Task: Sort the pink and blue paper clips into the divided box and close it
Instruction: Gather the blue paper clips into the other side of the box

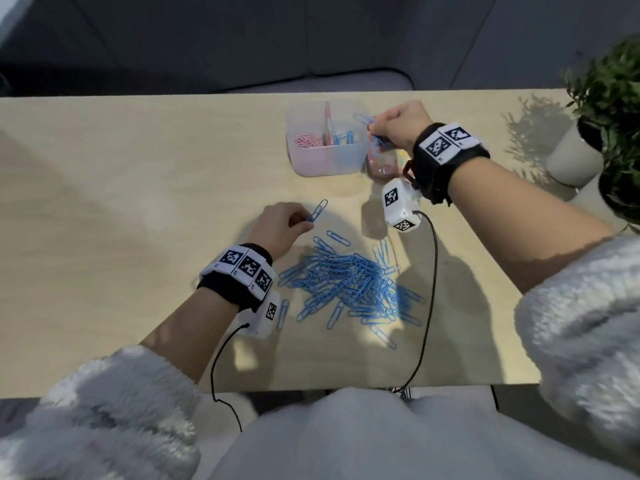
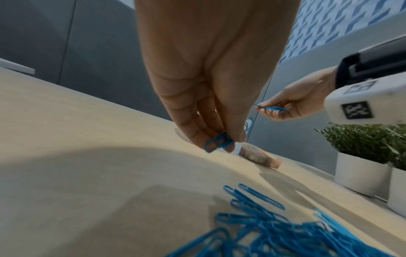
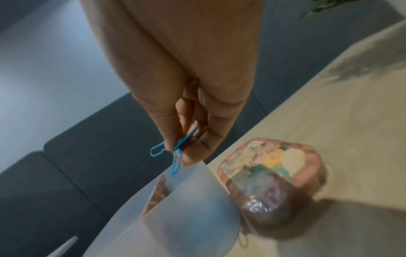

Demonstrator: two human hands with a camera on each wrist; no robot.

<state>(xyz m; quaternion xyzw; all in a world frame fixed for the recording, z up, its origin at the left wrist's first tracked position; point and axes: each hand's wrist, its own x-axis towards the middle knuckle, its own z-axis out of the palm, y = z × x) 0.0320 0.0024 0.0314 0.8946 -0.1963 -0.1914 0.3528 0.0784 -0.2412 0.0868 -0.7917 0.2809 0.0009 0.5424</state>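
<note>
Blue paper clips (image 1: 349, 282) lie heaped on the table (image 1: 138, 188), on the near side of the divided box (image 1: 325, 161). The box stands open: pink clips (image 1: 306, 140) fill its left compartment, a few blue ones its right. Right hand (image 1: 394, 124) hovers at the box's right edge, fingers pinching several blue clips (image 3: 177, 153). Left hand (image 1: 277, 226), between box and heap, pinches a single blue clip (image 1: 77, 210). Just right of the box sits a pink lid (image 3: 274, 177); further right, potted plants (image 1: 609, 109).
</note>
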